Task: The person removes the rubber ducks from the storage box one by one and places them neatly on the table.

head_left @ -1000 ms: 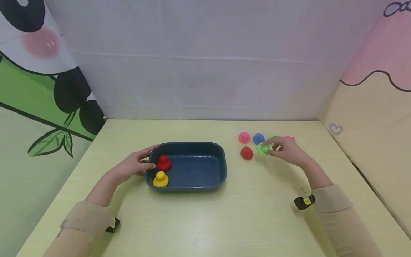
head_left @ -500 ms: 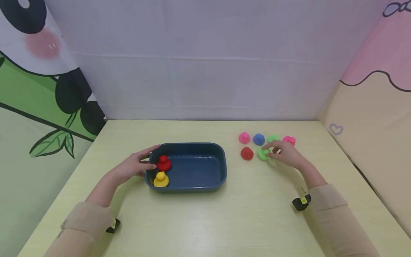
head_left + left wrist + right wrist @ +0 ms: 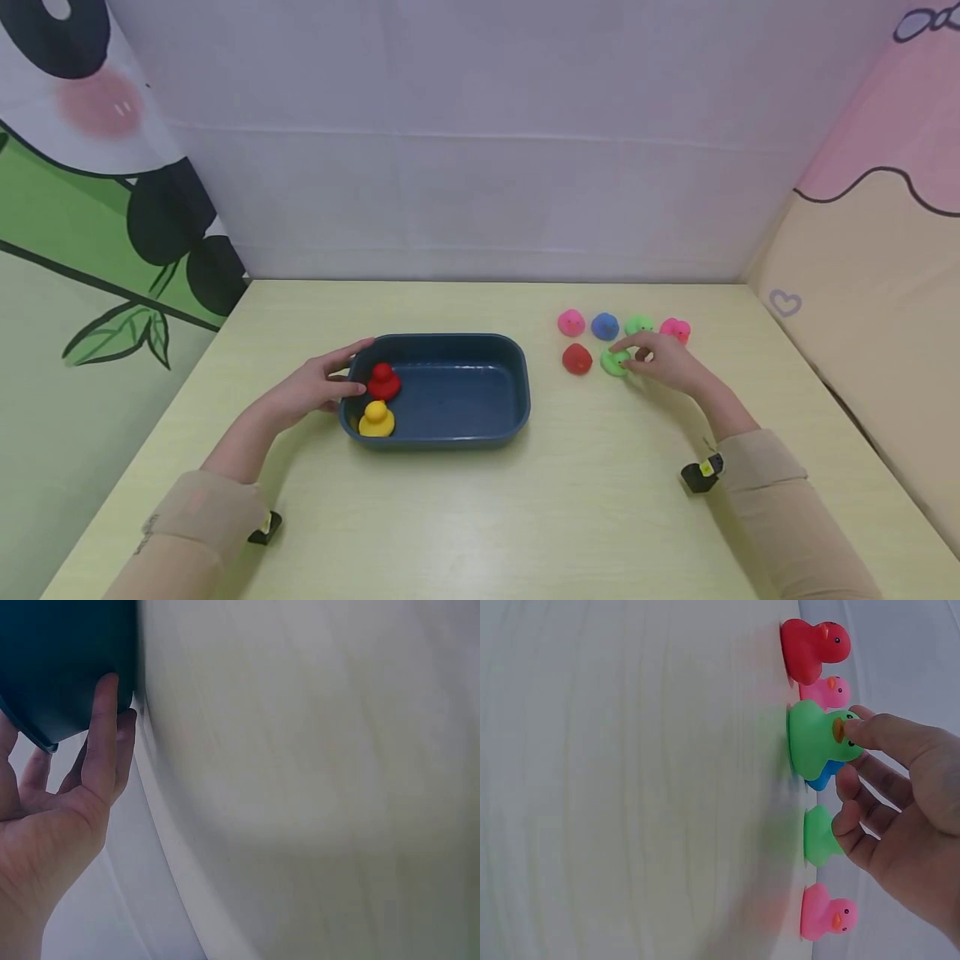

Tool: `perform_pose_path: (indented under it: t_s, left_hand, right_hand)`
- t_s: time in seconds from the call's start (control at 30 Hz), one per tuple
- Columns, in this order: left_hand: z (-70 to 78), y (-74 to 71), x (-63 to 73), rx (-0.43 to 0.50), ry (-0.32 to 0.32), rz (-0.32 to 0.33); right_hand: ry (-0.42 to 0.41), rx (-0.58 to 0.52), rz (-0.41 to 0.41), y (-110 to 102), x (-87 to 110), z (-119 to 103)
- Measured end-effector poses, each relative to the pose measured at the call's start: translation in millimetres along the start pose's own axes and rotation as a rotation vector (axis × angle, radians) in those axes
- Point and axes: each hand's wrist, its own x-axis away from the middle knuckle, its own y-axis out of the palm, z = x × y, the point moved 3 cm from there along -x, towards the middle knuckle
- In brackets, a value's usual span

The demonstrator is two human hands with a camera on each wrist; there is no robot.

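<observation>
My left hand (image 3: 311, 387) grips the left end of a dark blue rectangular tub (image 3: 450, 439), thumb over the rim and fingers along the outer wall. Inside the tub, at its left end, a red rubber duck (image 3: 383, 382) and a yellow rubber duck (image 3: 376, 420) sit close together. Over on the right, my right hand (image 3: 667, 360) pinches a light green rubber duck (image 3: 810, 742) by its head, thumb by the orange beak. This duck stands upright with its base at the table surface. A second red duck (image 3: 577, 359) stands just left of it.
Behind the held duck runs a row: a pink duck (image 3: 571, 322), a blue duck (image 3: 605, 326), another green duck (image 3: 639, 326) and another pink duck (image 3: 676, 329). The pale table (image 3: 465, 517) meets a white cloth backdrop (image 3: 480, 200) at the back, with printed panels on both sides.
My right hand has come slightly lower and nearer with the green duck, uncovering more of the green and pink ducks behind. My left hand and the tub have stayed put.
</observation>
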Motion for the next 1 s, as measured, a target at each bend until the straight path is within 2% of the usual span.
perform_pose_path:
  t_s: [0.37, 1.0]
  left_hand:
    - [-3.5, 0.9, -3.8, 0.02, 0.01, -0.016]
    - [-6.6, -1.9, -3.2, 0.036, 0.013, -0.025]
  right_hand:
    - [-0.051, 0.023, 0.01, -5.1, 2.0, -9.5]
    - [-0.068, 0.043, 0.067, -26.4, 11.4, -68.7]
